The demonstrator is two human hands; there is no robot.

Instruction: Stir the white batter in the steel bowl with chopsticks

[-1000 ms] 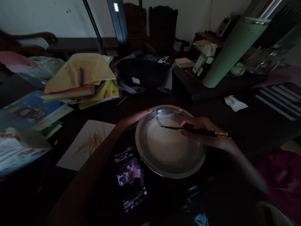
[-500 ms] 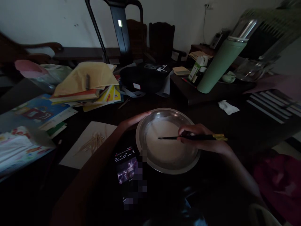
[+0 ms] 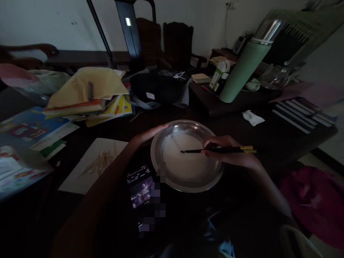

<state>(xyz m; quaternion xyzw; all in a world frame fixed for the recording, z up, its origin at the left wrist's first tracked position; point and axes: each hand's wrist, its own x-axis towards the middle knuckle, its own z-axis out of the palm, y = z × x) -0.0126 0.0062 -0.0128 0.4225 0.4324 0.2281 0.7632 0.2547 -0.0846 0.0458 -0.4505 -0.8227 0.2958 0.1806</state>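
Observation:
A steel bowl (image 3: 158, 143) with a pale liquid sits on the dark table in front of me. My right hand (image 3: 228, 154) is closed on a thin black brush (image 3: 204, 151) with a gold ferrule, its tip over the liquid near the bowl's middle. My left hand (image 3: 146, 135) rests on the bowl's left rim, fingers curved along it. A lit phone (image 3: 142, 193) lies just left of the bowl, under my left forearm.
A white sheet with a pile of toothpicks (image 3: 100, 163) lies to the left. Stacked books and a yellow envelope (image 3: 86, 89) fill the far left. A green flask (image 3: 242, 64), a black bag (image 3: 158, 86) and a crumpled tissue (image 3: 251, 117) stand behind the bowl.
The brush tip has swung from the bowl's upper left rim toward the middle of the liquid. My view has shifted a little. My left hand has stayed on the rim.

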